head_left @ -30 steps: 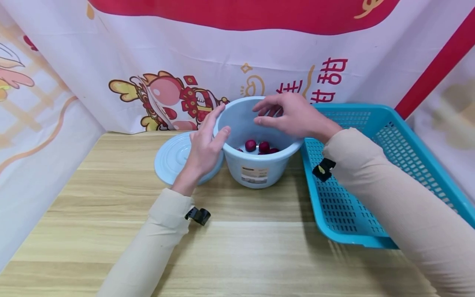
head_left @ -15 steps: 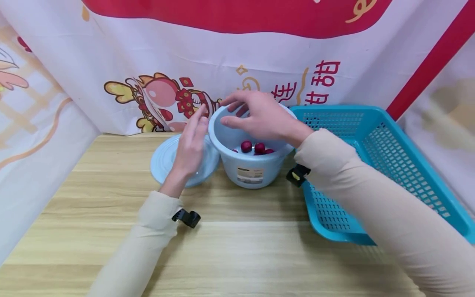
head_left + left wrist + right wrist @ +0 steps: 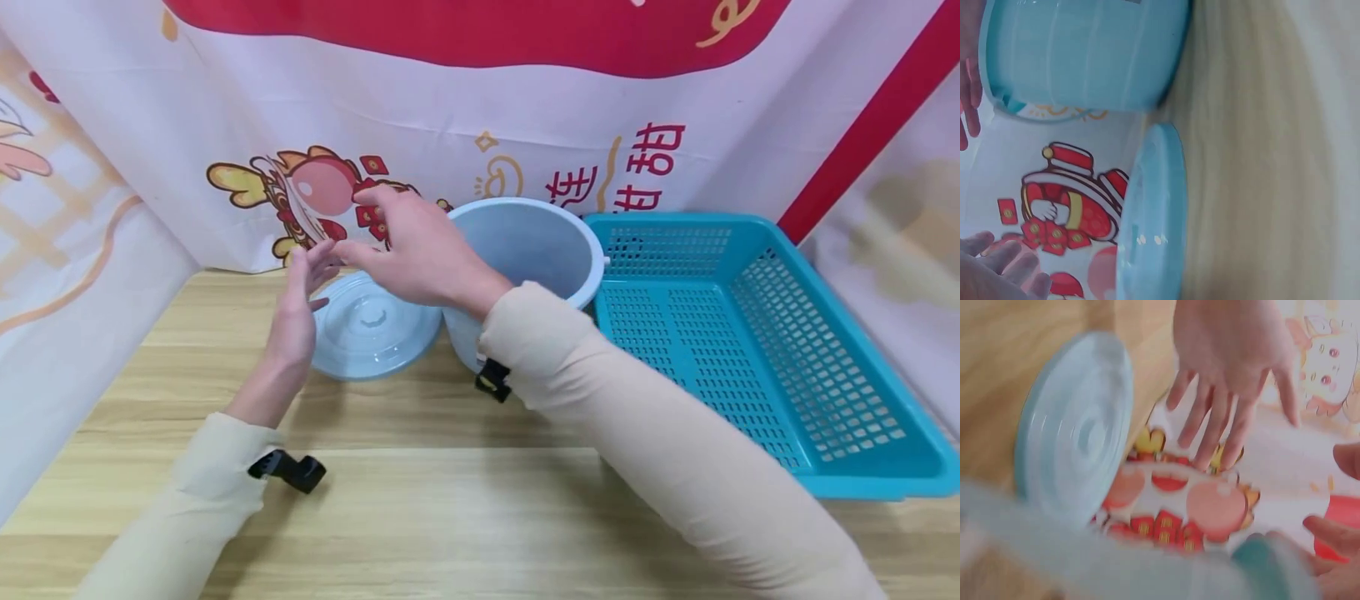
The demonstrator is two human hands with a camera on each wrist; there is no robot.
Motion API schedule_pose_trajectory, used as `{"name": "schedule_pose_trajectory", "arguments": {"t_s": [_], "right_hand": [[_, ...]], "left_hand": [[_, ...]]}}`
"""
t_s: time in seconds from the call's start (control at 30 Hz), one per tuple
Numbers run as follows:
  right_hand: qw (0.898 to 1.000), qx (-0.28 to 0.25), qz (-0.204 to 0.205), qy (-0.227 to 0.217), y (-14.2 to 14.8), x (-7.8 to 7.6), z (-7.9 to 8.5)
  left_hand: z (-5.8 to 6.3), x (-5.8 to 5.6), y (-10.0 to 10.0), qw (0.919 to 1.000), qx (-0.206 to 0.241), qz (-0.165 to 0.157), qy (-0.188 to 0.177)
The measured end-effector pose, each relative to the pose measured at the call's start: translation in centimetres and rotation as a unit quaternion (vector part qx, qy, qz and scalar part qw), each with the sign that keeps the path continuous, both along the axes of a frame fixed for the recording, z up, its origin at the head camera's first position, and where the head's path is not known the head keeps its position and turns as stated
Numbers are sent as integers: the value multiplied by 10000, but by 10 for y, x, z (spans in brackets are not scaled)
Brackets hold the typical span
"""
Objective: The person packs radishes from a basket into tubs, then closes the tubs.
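Above the left side of a light-blue round lid, my left hand is held up with its fingers extended and nothing in it. My right hand hovers over the far part of the same lid, fingers and thumb spread apart, also holding nothing. The lid lies flat on the table. To its right stands a light-blue bucket, upright and uncovered; my right forearm passes in front of it and hides its bottom inside. The right wrist view shows the left hand with fingers spread, well apart from the lid.
A turquoise perforated basket stands right of the bucket, close against it. The wooden table reaches back to a printed curtain, which also hangs along both sides.
Both hands have moved left, away from the bucket toward the lid. The left hand has left the bucket's rim. The dark red round things inside the bucket are now hidden from the head view.
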State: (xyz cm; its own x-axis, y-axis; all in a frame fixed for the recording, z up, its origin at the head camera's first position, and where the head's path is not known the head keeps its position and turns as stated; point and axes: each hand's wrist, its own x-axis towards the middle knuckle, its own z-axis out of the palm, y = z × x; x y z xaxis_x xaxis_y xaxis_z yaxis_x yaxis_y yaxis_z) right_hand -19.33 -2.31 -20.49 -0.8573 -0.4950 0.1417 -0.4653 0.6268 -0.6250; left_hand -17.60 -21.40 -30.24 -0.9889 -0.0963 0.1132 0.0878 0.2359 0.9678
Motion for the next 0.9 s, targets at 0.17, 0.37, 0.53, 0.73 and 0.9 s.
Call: {"name": "schedule_pose_trajectory", "arguments": {"t_s": [0.17,0.37,0.53,0.73,0.9], "right_hand": [[9992,-210,-191,-291,-30,9,-8],[9954,-601,-481,-570,-55,15,-26],[9909,-674,-671,-948,-68,14,-52],[9849,-523,-929,-1365,-77,5,-90],[9786,-446,-1088,-1690,-79,-3,-117]], "left_hand": [[-8,5,-21,9972,236,-392,-599],[-24,5,-39,9914,-133,-796,-1031],[-33,4,-52,9903,-511,-797,-1015],[-37,5,-66,9879,-833,-870,-979],[-37,7,-76,9846,-1077,-895,-1044]]}}
